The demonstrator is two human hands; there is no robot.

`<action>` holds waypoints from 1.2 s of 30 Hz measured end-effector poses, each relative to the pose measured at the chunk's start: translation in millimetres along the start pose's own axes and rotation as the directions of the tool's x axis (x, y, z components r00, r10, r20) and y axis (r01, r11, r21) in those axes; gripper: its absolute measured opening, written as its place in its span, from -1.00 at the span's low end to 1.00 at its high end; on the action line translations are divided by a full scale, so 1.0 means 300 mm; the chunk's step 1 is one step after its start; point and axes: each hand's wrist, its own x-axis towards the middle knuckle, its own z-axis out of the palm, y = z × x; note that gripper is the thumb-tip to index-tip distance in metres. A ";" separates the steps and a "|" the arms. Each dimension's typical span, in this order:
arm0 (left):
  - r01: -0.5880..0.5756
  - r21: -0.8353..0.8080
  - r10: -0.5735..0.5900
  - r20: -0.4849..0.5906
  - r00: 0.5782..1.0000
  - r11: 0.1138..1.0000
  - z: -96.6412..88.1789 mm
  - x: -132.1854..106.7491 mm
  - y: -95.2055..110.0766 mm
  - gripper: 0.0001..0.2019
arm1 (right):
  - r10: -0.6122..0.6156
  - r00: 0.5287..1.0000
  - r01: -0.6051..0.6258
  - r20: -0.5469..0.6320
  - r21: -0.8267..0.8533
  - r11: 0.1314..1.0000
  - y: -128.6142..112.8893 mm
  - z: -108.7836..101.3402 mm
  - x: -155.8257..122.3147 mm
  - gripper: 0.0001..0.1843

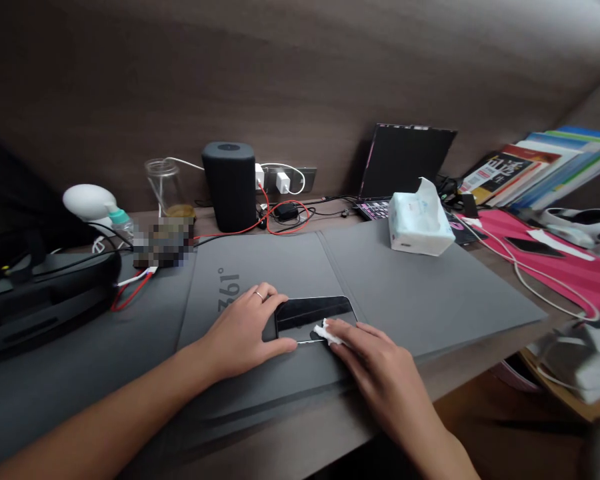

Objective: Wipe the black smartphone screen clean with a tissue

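The phone point(307, 312) lies on the grey mat point(280, 263), its long axis running left to right. The left hand point(245, 327) grasps its left end; the right hand point(377, 357), at the right end, pinches white tissue point(323, 331) against its near side.

From where I stand, I can read "361°" point(229, 291) in dark print on the flat grey mat point(275, 263). On the black-covered paper book point(500, 173), the white characters are not clear to me.
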 end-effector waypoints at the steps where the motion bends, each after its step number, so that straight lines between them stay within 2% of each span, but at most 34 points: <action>1: 0.000 -0.003 0.000 0.001 1.000 1.000 -0.002 0.001 0.001 -0.51 | 0.018 1.000 -0.018 -0.003 -0.004 1.000 -0.003 0.002 0.006 -0.70; 4: 0.003 0.000 -0.003 -0.005 1.000 1.000 -0.004 0.001 0.004 -0.52 | 0.039 0.999 -0.041 -0.032 -0.068 0.997 -0.031 0.027 0.024 -0.69; 7: -0.012 0.007 0.012 -0.003 1.000 1.000 0.004 -0.004 0.003 -0.52 | -0.012 0.999 0.008 -0.035 -0.135 0.991 -0.078 0.076 0.045 -0.68; 12: -0.019 -0.011 0.019 -0.002 1.000 1.000 0.024 -0.009 -0.016 -0.55 | -0.093 0.994 0.098 0.053 -0.088 0.991 -0.117 0.129 0.077 -0.63; 16: 0.016 -0.009 -0.016 0.003 1.000 1.000 0.021 -0.008 -0.020 -0.54 | -0.048 0.996 0.054 0.072 -0.074 0.996 -0.039 0.082 0.059 -0.62; 19: 0.029 -0.018 -0.029 0.020 0.999 0.999 0.013 -0.007 -0.012 -0.52 | 0.021 0.999 -0.015 0.042 -0.126 0.992 0.050 0.026 0.032 -0.64; 21: 0.028 -0.025 -0.028 0.024 0.999 0.999 0.008 -0.004 -0.007 -0.51 | 0.012 0.999 -0.006 0.036 -0.166 0.986 0.084 0.002 0.023 -0.64; 24: 0.018 -0.039 -0.017 0.017 1.000 0.999 0.000 0.002 -0.001 -0.52 | -0.059 0.997 0.069 0.050 -0.208 0.976 0.070 -0.001 0.028 -0.62; 27: 0.001 -0.033 0.000 0.004 1.000 0.999 -0.005 0.005 0.001 -0.54 | -0.132 0.987 0.149 0.096 -0.200 0.968 0.003 0.031 0.057 -0.58; 31: -0.011 -0.022 0.011 0.011 1.000 1.000 -0.006 0.005 -0.001 -0.54 | -0.157 0.981 0.172 0.112 -0.133 0.976 -0.058 0.071 0.123 -0.65; 33: -0.013 -0.023 0.013 0.004 1.000 1.000 -0.007 0.005 -0.002 -0.53 | -0.143 0.984 0.156 0.107 -0.134 0.979 -0.047 0.069 0.150 -0.69; 36: -0.008 -0.035 0.008 -0.012 1.000 0.999 -0.007 0.005 -0.003 -0.52 | -0.118 0.989 0.131 0.085 -0.169 0.977 0.015 0.043 0.154 -0.71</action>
